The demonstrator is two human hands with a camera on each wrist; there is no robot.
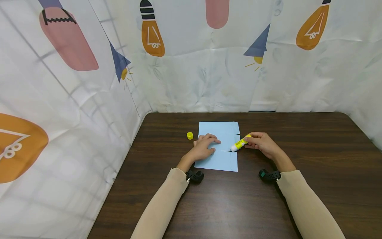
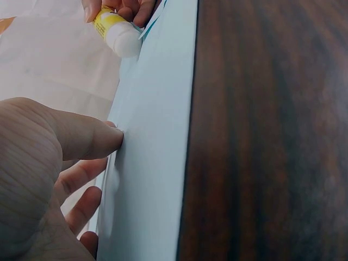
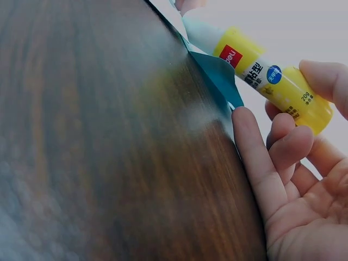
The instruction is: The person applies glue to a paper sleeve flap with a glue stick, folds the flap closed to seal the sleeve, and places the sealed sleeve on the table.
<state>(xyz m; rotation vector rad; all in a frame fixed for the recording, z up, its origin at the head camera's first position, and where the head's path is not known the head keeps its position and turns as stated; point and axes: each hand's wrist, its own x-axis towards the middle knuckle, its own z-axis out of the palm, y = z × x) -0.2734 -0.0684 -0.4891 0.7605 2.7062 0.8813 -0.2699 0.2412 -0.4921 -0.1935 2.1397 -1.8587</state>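
Observation:
A light blue sheet of paper (image 1: 216,162) lies on the table, with slits cut in from its right edge and faint crease lines. My left hand (image 1: 203,147) rests on the sheet, its fingertips pressing the paper, as the left wrist view also shows. Between thumb and fingers my right hand (image 1: 259,142) holds a yellow and white glue stick (image 3: 255,73). The white end of the stick is down on the paper's right edge, at a flap between the slits. A raised flap (image 3: 220,76) touches the right fingertip in the right wrist view.
A yellow cap (image 1: 189,135) stands on the dark wooden table (image 1: 232,205), left of the paper. Printed white cloth (image 1: 191,79) hangs behind the table and along its left side. Each wrist wears a black camera band (image 1: 195,176).

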